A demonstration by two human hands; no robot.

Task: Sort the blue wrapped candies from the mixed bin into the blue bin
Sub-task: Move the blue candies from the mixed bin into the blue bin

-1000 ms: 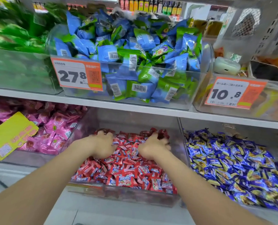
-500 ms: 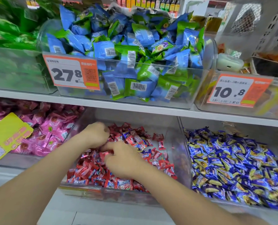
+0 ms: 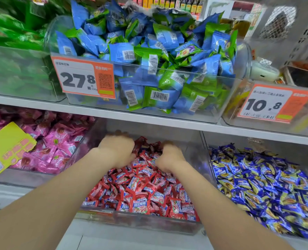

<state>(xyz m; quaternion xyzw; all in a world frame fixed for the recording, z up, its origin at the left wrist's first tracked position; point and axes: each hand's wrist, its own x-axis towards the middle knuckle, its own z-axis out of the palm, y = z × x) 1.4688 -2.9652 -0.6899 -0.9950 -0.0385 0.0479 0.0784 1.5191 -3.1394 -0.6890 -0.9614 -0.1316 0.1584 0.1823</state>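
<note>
The blue wrapped candies [image 3: 257, 186] lie heaped in the clear bin [image 3: 227, 139] at the right of the lower shelf, their wrappers dark blue with gold. Just beside it on the left stands the middle bin [image 3: 140, 222], filled mostly with red wrapped candies [image 3: 140, 192]; whether any blue ones are mixed in near the back is too blurred to tell.

Both hands are inside this middle bin, towards its rear. The left hand [image 3: 117, 150] and the right hand [image 3: 171, 157] are near each other, knuckles up, fingers bent down into the red pile. Both are smeared by motion, so I cannot tell whether either one grips a candy.

Left of the middle bin is a bin of pink candies [image 3: 56, 147] with a yellow tag [image 3: 7, 148] on its front. Above the shelf board [image 3: 149, 121] sits a bin of blue and green packets [image 3: 149, 56] with a price tag [image 3: 83, 78] reading 27.8. A second price tag [image 3: 270, 105], reading 10.8, hangs on the bin to its right.
</note>
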